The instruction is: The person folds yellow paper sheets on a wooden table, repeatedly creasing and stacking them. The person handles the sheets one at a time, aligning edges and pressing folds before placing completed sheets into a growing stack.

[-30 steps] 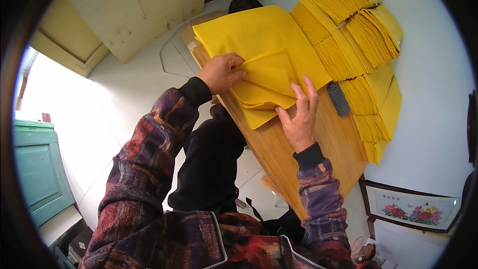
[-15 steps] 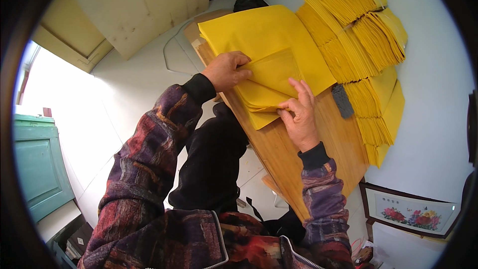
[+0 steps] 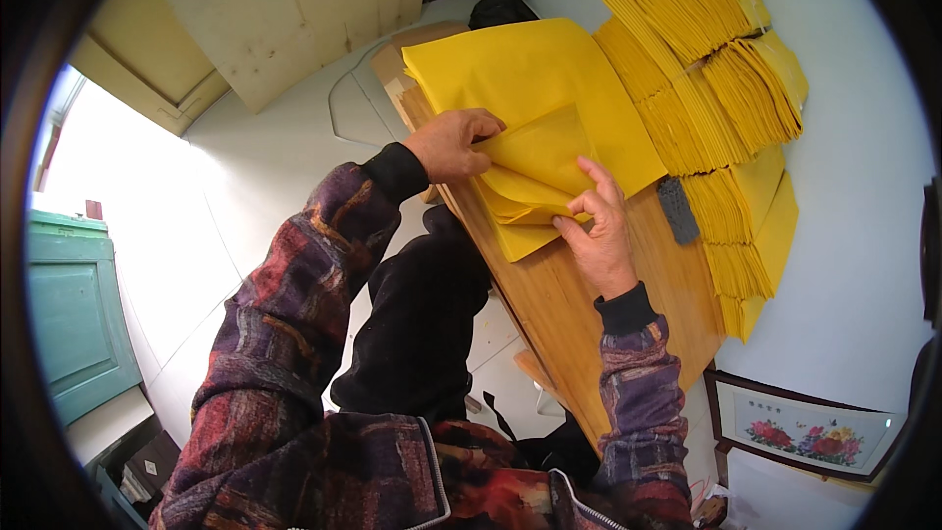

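Note:
A pile of large yellow sheets [image 3: 510, 59] lies on a wooden table [image 3: 653, 294]. On its near part rests a smaller folded yellow sheet [image 3: 549, 142], its near layers parted and lifted a little. At the left edge of that folded sheet, my left hand [image 3: 449, 145] is closed in a pinch. My right hand [image 3: 601, 240] grips the near corner of the same layers between thumb and index finger, with the other fingers raised. Whether the sheets are paper or cloth I cannot tell.
Several bundles of folded yellow sheets [image 3: 677, 108] are stacked along the wall side of the table. A dark grey block [image 3: 677, 209] sits beside the pile. A framed flower picture [image 3: 805, 427] leans at the lower right. Wooden boards [image 3: 294, 10] stand at the far left.
The near layers of the folded sheet gape slightly more at the left. Both hands keep their pinch. The whole view has shifted a little.

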A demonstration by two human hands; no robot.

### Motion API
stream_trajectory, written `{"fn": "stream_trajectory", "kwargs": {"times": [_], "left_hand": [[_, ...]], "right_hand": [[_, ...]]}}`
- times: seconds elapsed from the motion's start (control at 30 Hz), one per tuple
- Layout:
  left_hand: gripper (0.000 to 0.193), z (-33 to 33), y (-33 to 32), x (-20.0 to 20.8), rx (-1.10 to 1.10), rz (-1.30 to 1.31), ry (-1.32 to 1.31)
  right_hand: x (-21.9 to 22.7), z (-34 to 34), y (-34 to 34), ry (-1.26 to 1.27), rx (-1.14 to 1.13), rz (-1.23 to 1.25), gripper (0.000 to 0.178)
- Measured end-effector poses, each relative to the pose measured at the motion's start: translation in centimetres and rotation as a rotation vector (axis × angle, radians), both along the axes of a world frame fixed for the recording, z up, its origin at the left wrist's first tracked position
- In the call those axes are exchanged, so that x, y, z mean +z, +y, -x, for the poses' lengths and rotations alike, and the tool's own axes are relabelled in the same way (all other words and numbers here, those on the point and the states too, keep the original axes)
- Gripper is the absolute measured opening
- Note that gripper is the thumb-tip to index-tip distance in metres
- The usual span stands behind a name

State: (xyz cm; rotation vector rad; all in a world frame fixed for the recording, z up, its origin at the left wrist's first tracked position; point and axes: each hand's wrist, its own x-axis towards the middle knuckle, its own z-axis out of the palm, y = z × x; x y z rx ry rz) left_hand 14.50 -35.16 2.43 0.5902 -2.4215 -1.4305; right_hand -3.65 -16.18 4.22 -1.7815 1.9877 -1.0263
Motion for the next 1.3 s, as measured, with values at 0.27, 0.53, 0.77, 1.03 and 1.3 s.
{"fn": "stream_trajectory", "kwargs": {"times": [0.27,0.53,0.77,1.03,1.3], "left_hand": [[0.033,-0.2,-0.5,0.0,-0.064,-0.033,-0.012],[0.048,-0.1,-1.1,-0.2,-0.138,0.003,-0.104],[0.041,-0.3,-0.8,-0.2,-0.156,0.131,-0.061],[0.023,0.2,0.6,-1.0,0.005,0.119,0.092],[0.022,1.0,0.5,-1.2,0.134,0.011,0.074]], "right_hand": [[-0.2,0.3,-0.2,-0.005,0.005,0.017,0.023],[-0.3,0.6,-0.3,-0.049,-0.005,-0.019,0.025],[0.0,0.1,-0.1,-0.146,-0.055,-0.026,0.023],[0.0,0.0,0.1,-0.006,-0.035,0.019,0.024],[0.1,-0.8,1.1,0.266,-0.114,0.165,0.064]]}}
